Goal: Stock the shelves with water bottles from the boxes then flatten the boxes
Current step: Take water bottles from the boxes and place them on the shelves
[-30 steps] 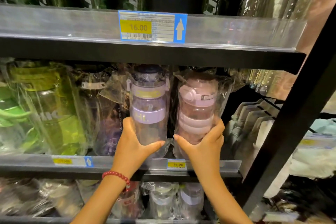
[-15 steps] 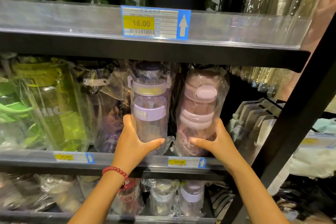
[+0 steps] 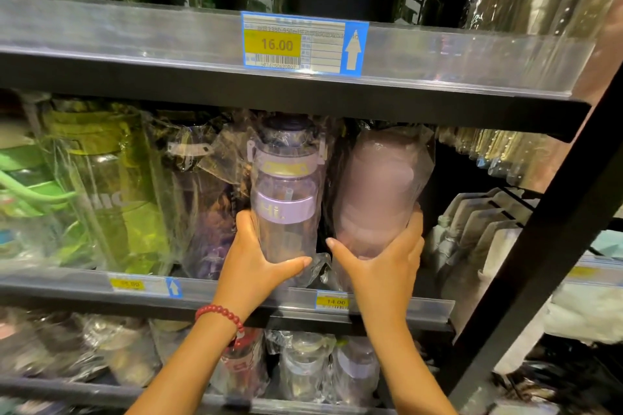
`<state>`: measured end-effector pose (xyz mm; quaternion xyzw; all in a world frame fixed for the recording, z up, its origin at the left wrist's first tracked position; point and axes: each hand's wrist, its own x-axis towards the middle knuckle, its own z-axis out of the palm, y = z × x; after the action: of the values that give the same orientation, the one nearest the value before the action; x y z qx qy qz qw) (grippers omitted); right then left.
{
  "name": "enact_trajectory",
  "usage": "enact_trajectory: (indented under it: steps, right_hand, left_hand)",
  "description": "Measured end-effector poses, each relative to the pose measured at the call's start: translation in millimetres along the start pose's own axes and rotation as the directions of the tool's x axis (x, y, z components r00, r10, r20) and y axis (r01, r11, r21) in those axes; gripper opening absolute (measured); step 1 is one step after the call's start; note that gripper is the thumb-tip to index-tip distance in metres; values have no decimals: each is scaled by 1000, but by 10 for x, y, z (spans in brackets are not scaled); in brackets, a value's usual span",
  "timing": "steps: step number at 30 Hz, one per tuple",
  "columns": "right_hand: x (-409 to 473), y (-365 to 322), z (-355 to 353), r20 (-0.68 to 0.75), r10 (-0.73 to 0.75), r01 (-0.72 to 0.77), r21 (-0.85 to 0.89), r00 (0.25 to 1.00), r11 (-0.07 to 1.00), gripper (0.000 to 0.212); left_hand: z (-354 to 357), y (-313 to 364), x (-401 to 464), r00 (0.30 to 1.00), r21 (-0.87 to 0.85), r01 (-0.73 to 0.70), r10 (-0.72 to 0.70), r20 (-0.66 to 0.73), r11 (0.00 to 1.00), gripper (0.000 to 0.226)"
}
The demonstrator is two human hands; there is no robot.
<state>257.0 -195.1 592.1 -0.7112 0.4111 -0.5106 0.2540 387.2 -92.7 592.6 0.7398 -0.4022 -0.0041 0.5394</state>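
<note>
**Two wrapped bottles held at the front lip of the middle shelf**

At the far left of the middle shelf (image 3: 236, 295) stand green bottles (image 3: 101, 178) in clear wrap, packed close, then a dark purple wrapped bottle (image 3: 205, 212). Next, the left hand (image 3: 256, 263), with a red bead bracelet (image 3: 220, 315) at its wrist, curls fingers and thumb round the base of the lilac bottle (image 3: 286, 192), which stands upright just behind the shelf's clear front rail. Its cap sits close under the upper shelf (image 3: 135, 44). A narrow dark gap parts it from the pink bottle (image 3: 381, 185), blurred in its bag, which the right hand (image 3: 384, 256) cups from below, thumb in front. Right of that the shelf is dark and open as far as the black slanted upright (image 3: 539, 263).
</note>
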Motion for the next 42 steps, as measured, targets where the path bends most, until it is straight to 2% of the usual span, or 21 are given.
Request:
enact_trajectory:
  steps: [3,9,14,17,19,22,24,27,31,33,35,40,42]
  right_hand:
    - [37,86,-36,14,-56,56,31,998,998,104]
    - [187,239,-240,302,-105,-1,331,948,944,86]
    - [374,322,-321,438,-122,-59,377,890,924,87]
    - [505,363,-367,564,-105,-159,398,819,904,66]
    - [525,373,-376,608,-102,-193,401,788,896,61]
    - [414,361,-348,599,-102,-213,430,794,877,61]
    - [284,328,-323,547,-113,-185,460,830,868,65]
    - [142,246,-264,407,-89,-127,473,909,872,97]
    - [53,134,-162,282,-15,-69,286,959,956,121]
    - [80,177,-136,250,-36,-26,242,968,970,111]
    - [147,220,-145,280,-66,-8,256,958,967,101]
    - [305,332,-231,396,-91,-39,309,914,950,101]
    - [330,355,-247,428,-97,-51,320,899,946,92]
  left_hand:
    - [-2,7,-2,1000,0,4,-4,2,1000,73]
    - [-5,14,1,1000,-8,16,-16,-1,1000,74]
    - [-14,22,-6,1000,9,17,-17,6,1000,73]
    - [-16,9,0,1000,-2,20,-20,7,1000,73]
    - [-17,6,4,1000,-10,28,-28,2,1000,74]
    - [-17,18,0,999,-18,35,-35,2,999,74]
    - [-19,22,-3,999,-16,37,-37,1,999,74]
    - [-19,21,0,999,-9,33,-33,0,999,74]
    - [-25,34,5,999,-11,32,-32,5,999,74]
    - [-33,34,19,999,-13,34,-34,23,999,73]
    - [-45,39,39,998,10,36,-37,50,999,72]
    - [-84,65,107,992,21,40,-42,121,999,72]
    - [-86,65,108,988,10,51,-52,145,999,72]
